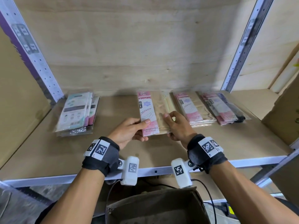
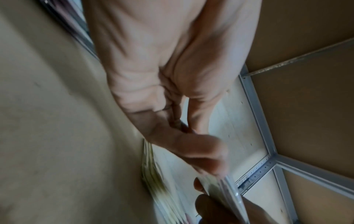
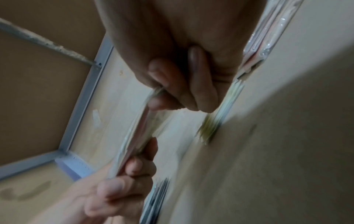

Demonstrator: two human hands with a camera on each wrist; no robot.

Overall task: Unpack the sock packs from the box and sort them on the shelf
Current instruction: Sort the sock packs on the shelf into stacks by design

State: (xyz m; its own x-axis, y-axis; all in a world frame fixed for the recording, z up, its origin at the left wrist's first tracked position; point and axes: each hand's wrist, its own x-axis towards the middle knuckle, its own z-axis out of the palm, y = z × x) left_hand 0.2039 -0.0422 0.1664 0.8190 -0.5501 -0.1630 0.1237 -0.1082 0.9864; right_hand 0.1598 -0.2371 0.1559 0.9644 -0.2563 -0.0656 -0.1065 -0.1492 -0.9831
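Observation:
A pink-and-beige sock pack (image 1: 150, 113) hangs just over the shelf board (image 1: 64, 151), held at its near end by both hands. My left hand (image 1: 134, 128) grips its left edge, thumb on top and fingers underneath. My right hand (image 1: 171, 125) pinches its right edge. The left wrist view shows the left hand (image 2: 191, 144) on the pack's thin edge (image 2: 229, 189). Blurred in the right wrist view, my right hand (image 3: 182, 84) pinches the same pack (image 3: 138, 136). The open cardboard box (image 1: 158, 207) stands below the shelf's front rail.
On the board lie a teal-and-white stack (image 1: 76, 112) at the left, a pink-and-beige stack (image 1: 191, 107) and a pink-and-dark stack (image 1: 223, 107) to the right. Another beige pack (image 1: 168, 101) lies under the held one. A cardboard box (image 1: 283, 110) bounds the right end.

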